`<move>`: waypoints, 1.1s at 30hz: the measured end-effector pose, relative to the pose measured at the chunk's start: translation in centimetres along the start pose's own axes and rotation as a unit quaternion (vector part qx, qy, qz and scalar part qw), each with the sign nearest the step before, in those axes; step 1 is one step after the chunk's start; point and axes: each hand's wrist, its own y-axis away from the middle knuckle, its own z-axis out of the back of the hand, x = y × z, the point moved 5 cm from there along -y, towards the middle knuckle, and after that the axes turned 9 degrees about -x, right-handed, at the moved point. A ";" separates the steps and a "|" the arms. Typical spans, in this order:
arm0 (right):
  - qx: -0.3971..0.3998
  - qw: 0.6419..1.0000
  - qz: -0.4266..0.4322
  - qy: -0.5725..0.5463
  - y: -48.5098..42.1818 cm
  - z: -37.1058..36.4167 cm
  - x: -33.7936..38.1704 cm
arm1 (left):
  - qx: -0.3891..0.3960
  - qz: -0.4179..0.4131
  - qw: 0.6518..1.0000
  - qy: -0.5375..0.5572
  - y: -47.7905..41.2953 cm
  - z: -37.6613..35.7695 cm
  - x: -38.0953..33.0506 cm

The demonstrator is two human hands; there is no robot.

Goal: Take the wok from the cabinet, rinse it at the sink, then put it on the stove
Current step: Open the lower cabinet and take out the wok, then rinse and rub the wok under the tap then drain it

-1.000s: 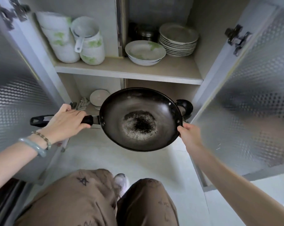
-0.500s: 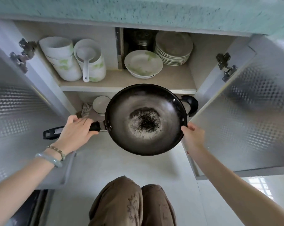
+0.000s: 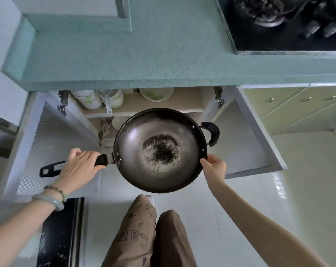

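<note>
My left fingers point(image 3: 87, 155) grasp the wok point(image 3: 160, 149) by its handle point(image 3: 101, 160) at 9 o'clock; my right fingers point(image 3: 206, 162) pinch its edge at 4 o'clock.

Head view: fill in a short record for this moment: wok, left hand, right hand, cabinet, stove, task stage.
wok: held in the air over the floor, dark speckled patch inside
left hand: grips the long handle
right hand: holds the rim by the loop handle
cabinet: both doors open, bowls on the shelf
stove: set in the counter, upper right
task stage: wok taken out; rinsing and stove placement remain
</note>
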 end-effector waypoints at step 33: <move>-0.277 0.931 -0.056 -0.233 8.3 29.4 7.4 | -0.151 -0.352 0.923 0.041 -19.7 26.3 -18.0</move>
